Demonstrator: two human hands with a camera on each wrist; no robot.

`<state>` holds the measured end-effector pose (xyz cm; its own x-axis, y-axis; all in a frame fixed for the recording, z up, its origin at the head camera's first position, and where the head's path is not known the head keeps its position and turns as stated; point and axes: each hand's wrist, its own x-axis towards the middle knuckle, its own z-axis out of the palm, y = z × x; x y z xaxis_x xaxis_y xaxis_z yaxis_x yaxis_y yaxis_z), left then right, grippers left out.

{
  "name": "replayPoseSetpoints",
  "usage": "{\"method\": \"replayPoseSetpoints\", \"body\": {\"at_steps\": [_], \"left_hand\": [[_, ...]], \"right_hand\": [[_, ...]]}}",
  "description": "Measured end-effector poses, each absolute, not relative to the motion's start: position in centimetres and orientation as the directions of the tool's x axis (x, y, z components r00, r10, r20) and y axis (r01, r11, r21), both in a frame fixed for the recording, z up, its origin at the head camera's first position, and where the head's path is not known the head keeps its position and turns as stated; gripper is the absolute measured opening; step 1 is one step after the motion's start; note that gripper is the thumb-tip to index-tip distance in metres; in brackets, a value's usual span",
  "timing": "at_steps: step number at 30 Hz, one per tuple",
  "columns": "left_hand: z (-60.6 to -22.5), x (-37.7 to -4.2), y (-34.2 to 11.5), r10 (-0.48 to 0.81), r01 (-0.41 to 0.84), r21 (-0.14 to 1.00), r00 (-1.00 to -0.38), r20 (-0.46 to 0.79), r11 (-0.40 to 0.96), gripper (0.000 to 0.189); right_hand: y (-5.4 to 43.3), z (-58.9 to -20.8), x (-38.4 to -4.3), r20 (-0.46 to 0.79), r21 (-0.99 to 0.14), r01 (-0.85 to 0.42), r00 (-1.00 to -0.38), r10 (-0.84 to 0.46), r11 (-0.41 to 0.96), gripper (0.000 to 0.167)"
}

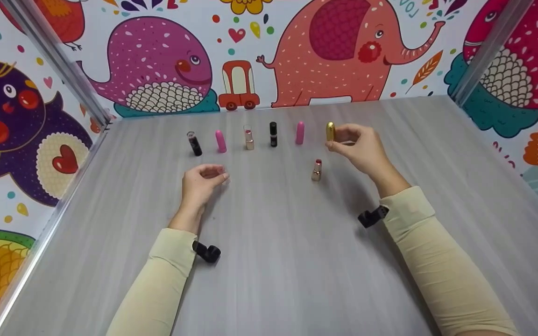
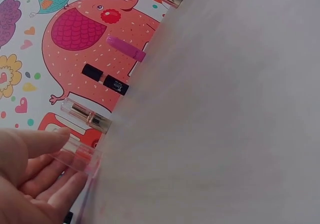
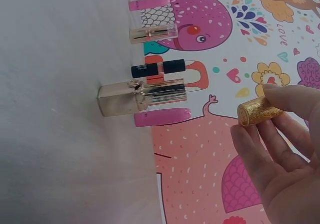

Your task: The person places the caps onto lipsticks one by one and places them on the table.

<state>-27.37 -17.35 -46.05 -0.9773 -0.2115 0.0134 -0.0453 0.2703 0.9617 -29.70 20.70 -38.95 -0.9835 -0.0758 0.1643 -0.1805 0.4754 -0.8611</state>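
Observation:
My left hand (image 1: 199, 183) pinches a clear lipstick cap (image 2: 79, 156) between thumb and fingers, low over the table on the left. In my right hand (image 1: 362, 147) a shiny gold lipstick tube (image 1: 330, 132) is gripped by thumb and fingertips, at the right end of a row of lipsticks. An uncapped lipstick (image 1: 316, 170) with a red tip and gold base stands in front of that hand. Its gold base (image 3: 117, 99) looms large in the right wrist view.
Along the back stand a black lipstick with a clear top (image 1: 194, 143), a pink tube (image 1: 221, 141), a clear-capped gold lipstick (image 1: 249, 139), a black tube (image 1: 273, 134) and another pink tube (image 1: 300, 133). Printed walls with metal corner posts (image 1: 59, 65) enclose the grey table (image 1: 269, 242).

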Motion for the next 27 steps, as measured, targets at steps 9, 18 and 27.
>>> {"method": "replayPoseSetpoints", "body": {"at_steps": [9, 18, 27], "left_hand": [[-46.0, -27.4, -17.0, -0.197, -0.084, 0.972, -0.98, -0.04, 0.221, 0.026], [-45.9, -27.3, -16.8, -0.208, -0.079, 0.978, -0.977, -0.038, 0.192, 0.026], [-46.2, -27.3, -17.5, -0.211, -0.088, 0.978, -0.976, -0.047, 0.19, 0.026]], "right_hand": [[21.0, -39.5, -31.0, 0.135, -0.855, -0.142, -0.99, -0.051, 0.498, 0.036], [20.2, -40.4, -34.5, 0.056, -0.846, -0.067, -0.998, -0.037, 0.529, 0.037], [20.0, -42.0, -37.7, -0.006, -0.831, -0.017, -0.999, -0.04, 0.556, 0.036]]}}
